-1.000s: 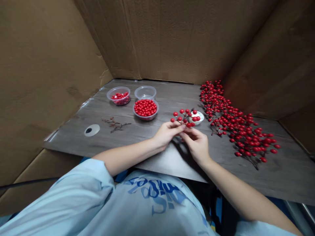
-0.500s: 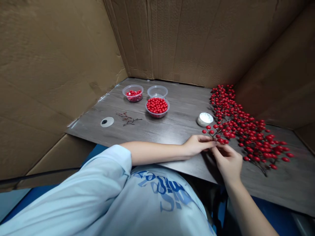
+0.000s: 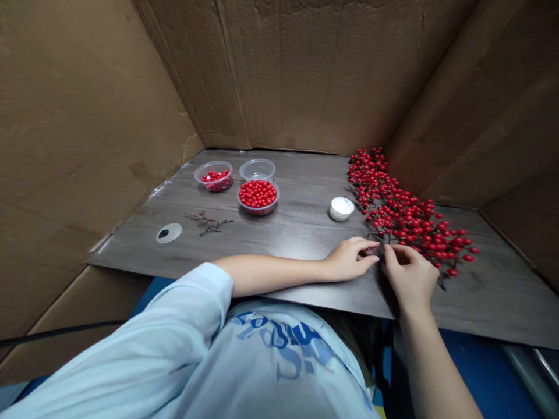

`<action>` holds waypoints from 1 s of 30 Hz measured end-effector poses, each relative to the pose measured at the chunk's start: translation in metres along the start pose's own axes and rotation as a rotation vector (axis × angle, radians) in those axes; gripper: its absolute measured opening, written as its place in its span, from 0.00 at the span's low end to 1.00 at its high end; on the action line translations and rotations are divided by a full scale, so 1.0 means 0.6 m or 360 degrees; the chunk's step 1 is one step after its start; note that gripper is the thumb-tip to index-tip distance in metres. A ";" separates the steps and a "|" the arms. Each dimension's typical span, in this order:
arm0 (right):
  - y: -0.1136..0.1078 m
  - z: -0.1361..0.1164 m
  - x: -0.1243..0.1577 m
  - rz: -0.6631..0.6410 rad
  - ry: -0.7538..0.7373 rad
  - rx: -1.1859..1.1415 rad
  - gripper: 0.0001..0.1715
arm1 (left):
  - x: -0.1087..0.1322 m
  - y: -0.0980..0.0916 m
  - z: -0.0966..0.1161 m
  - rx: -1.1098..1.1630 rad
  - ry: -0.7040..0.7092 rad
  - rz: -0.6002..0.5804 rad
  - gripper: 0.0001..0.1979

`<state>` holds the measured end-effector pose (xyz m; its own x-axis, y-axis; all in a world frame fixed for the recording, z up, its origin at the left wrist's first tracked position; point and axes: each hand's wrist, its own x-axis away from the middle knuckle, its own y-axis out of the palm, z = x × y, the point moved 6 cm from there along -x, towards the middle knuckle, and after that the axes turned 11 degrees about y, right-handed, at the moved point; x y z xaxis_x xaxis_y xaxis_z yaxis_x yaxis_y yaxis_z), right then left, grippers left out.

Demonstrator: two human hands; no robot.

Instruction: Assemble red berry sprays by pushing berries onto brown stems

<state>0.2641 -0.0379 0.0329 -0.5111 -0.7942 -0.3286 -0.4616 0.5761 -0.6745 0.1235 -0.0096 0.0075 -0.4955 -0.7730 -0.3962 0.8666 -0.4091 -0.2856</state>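
Observation:
My left hand rests near the front of the table, its thumb and fingers apart with a gap between them. Close beside it, my right hand pinches thumb against forefinger at the dark stem of a red berry sprig. That sprig overlaps the large heap of artificial berry branches, so its outline is hard to separate. Behind my left hand stands a small round tub of white paste.
Left of centre are a clear tub of red berries, a second tub with fewer berries and a clear empty tub. Bare twigs and a white disc with a black spot lie nearer. Cardboard walls enclose the table.
My hands have drawn apart; the left has let go of the sprig. The sprig's berries now sit against the heap. The whole view has shifted a little.

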 end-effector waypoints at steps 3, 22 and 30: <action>0.000 -0.001 0.000 0.0022 0.0032 0.0078 0.21 | -0.002 0.011 0.005 -0.0150 0.0101 -0.0065 0.23; 0.015 0.007 0.011 -0.0264 0.0168 0.0380 0.14 | -0.004 0.035 0.016 -0.0422 0.0193 -0.0337 0.24; 0.015 0.012 0.012 -0.0292 0.0239 0.0421 0.11 | -0.005 0.036 0.018 -0.0443 0.0201 -0.0365 0.23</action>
<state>0.2614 -0.0396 0.0196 -0.5469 -0.8314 -0.0986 -0.3618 0.3409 -0.8677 0.1442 -0.0210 0.0119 -0.6929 -0.6039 -0.3939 0.6920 -0.4036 -0.5985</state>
